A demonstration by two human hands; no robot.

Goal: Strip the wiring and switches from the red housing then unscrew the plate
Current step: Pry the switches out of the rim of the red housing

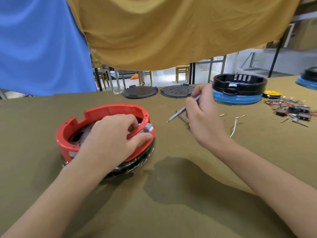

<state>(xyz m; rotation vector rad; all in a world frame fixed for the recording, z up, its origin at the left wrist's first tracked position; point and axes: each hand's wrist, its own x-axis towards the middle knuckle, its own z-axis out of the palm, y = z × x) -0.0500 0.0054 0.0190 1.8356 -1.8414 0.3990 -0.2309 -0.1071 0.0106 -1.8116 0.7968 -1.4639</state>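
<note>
Nearest, left hand (113, 134) reaches over near rim of red housing (106, 115), fingers curled inside, thumb pressing grey switch (148, 127) on rim. Right hand (204, 115) hovers right of housing, fingers pinching slim screwdriver (181, 110), tip angled down toward olive cloth-covered table (171, 194). Housing sits left of centre on black base; metal plate (80, 134) partly visible inside. Farther right: loose white wire (234, 126), pile of wires and switches (291, 109). Beyond: two dark round lids (139, 91), black-and-blue housing (238, 91). Behind: blue and mustard drapes (154, 31), wooden stools.
</note>
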